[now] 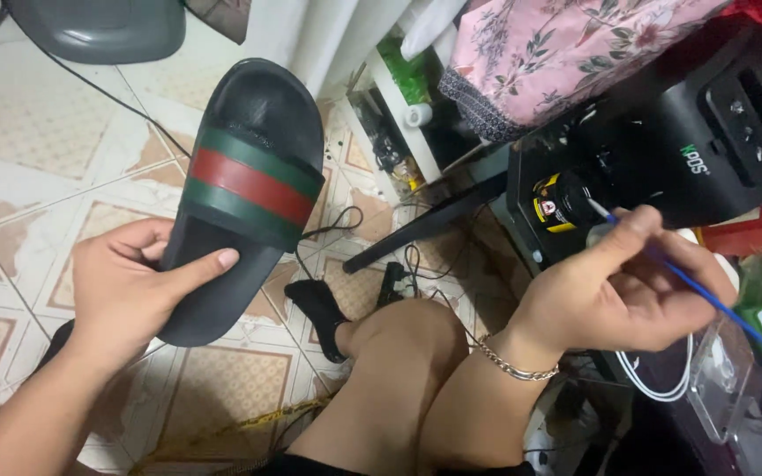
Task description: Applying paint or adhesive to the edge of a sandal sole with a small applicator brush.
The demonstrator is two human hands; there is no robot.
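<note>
My left hand (130, 286) grips the heel end of a black slide sandal (249, 189) with a green and red striped strap, holding it up over the tiled floor with the toe pointing away. My right hand (628, 295) pinches a thin blue-handled brush (707, 295), its tip reaching toward a small round tin with a yellow label (557, 204) that sits on a black box. A metal bracelet (513, 363) circles the right wrist. My bare knee (399, 339) is raised between the two hands.
A black machine (707, 132) stands at the right under a pink floral cloth (566, 44). Cables trail over the patterned floor tiles (28, 141). A grey base (99, 26) sits top left. Clear plastic box and a green container are at the far right.
</note>
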